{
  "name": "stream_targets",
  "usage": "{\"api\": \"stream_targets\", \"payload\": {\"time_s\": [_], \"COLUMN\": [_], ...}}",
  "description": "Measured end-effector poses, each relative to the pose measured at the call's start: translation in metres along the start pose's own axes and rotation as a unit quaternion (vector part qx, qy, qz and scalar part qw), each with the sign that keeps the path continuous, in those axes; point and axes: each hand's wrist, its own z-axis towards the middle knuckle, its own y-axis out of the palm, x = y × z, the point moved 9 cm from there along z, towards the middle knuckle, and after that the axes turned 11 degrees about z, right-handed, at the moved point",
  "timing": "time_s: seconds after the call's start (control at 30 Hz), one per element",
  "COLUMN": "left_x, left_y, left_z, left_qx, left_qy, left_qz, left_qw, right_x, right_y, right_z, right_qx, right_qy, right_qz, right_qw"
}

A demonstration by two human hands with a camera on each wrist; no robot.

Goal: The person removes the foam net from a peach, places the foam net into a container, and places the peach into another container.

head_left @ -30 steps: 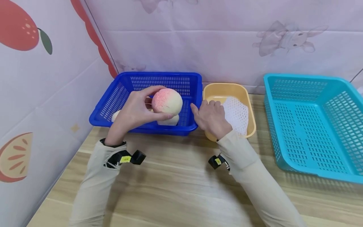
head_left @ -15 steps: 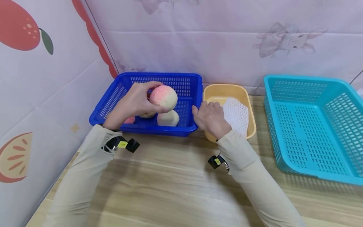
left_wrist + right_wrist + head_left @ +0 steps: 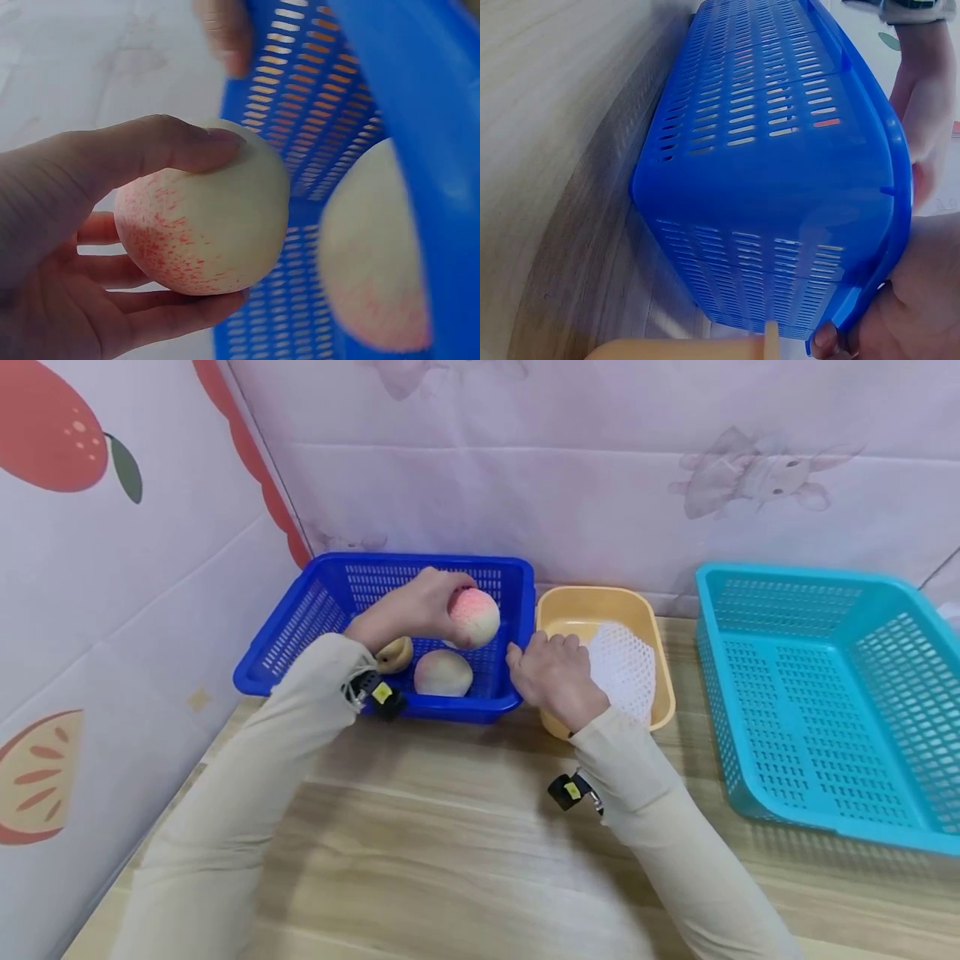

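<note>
In the head view my left hand point(image 3: 427, 602) holds a pink-and-cream peach point(image 3: 476, 617) over the right part of the blue basket point(image 3: 352, 697). The left wrist view shows the thumb lying across the peach point(image 3: 217, 217) and fingers curled beneath it. Below, another pale peach point(image 3: 443, 673) lies inside the basket near its front wall. Beside it is a yellowish fruit point(image 3: 395, 654), partly hidden by my left forearm. My right hand point(image 3: 555, 672) grips the basket's right rim, fingers curled; the right wrist view shows it on the rim point(image 3: 900, 172).
A yellow tub point(image 3: 592, 597) holding white foam netting point(image 3: 624, 668) stands right of the blue basket, partly behind my right hand. Farther right is a larger turquoise basket point(image 3: 795, 827). All stand on a wood-grain table point(image 3: 450, 843) against a printed wall.
My left hand first shifted slightly left, then moved right with the peach, uncovering more of the fruit in the basket. My right hand has stayed at the rim.
</note>
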Motion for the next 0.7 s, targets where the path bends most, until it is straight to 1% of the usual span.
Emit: {"api": "stream_targets", "payload": {"time_s": [0.1, 0.2, 0.3, 0.57, 0.7], "left_x": [0.004, 0.008, 0.009, 0.009, 0.010], "left_y": [0.012, 0.020, 0.024, 0.032, 0.035], "left_z": [0.007, 0.011, 0.013, 0.015, 0.019], "left_qx": [-0.019, -0.028, -0.037, -0.073, -0.092], "left_qy": [0.005, 0.010, 0.006, -0.018, -0.027], "left_qz": [0.008, 0.009, 0.011, 0.026, 0.048], "left_qw": [0.9998, 0.9995, 0.9993, 0.9968, 0.9942], "right_x": [-0.002, -0.004, -0.005, -0.004, -0.004], "right_y": [0.003, 0.003, 0.003, 0.004, 0.004], "right_z": [0.000, -0.001, 0.000, 0.001, 0.001], "right_qx": [-0.003, 0.000, 0.002, -0.002, -0.003], "right_qy": [-0.002, -0.006, -0.007, 0.003, 0.001], "right_qz": [0.002, 0.002, 0.006, 0.011, 0.007], "right_qw": [1.0000, 1.0000, 1.0000, 0.9999, 1.0000]}}
